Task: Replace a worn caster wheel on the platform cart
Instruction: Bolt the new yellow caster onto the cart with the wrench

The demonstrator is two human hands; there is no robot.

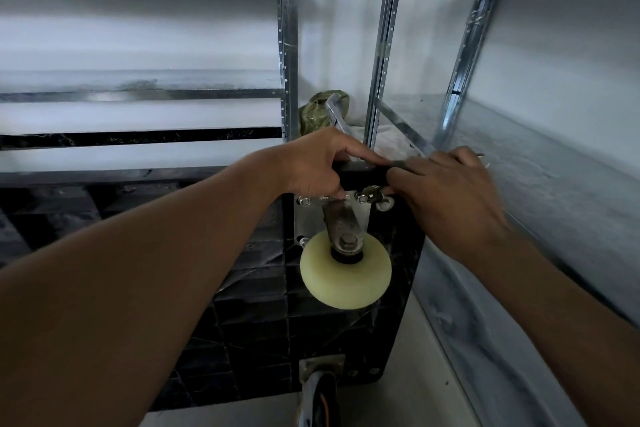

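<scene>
A black platform cart [263,288] is stood on edge among metal shelving [289,45], its ribbed underside facing the viewer. A cream caster wheel [345,274] is bolted near the cart's top corner by a mounting plate [308,222], with its fork running straight down to the wheel. The cart's top edge is gripped by the left hand [311,163], fingers curled over it. The right hand [450,198] is curled around what seems to be a slim metal tool [410,160]. Its fingertips are at the plate's upper-right bolt [362,198], which lies nearer this hand. The wheel hangs below both hands.

Galv. steel shelf racks [289,45] L & R, white wall [332,28], pale floor [415,378].
</scene>
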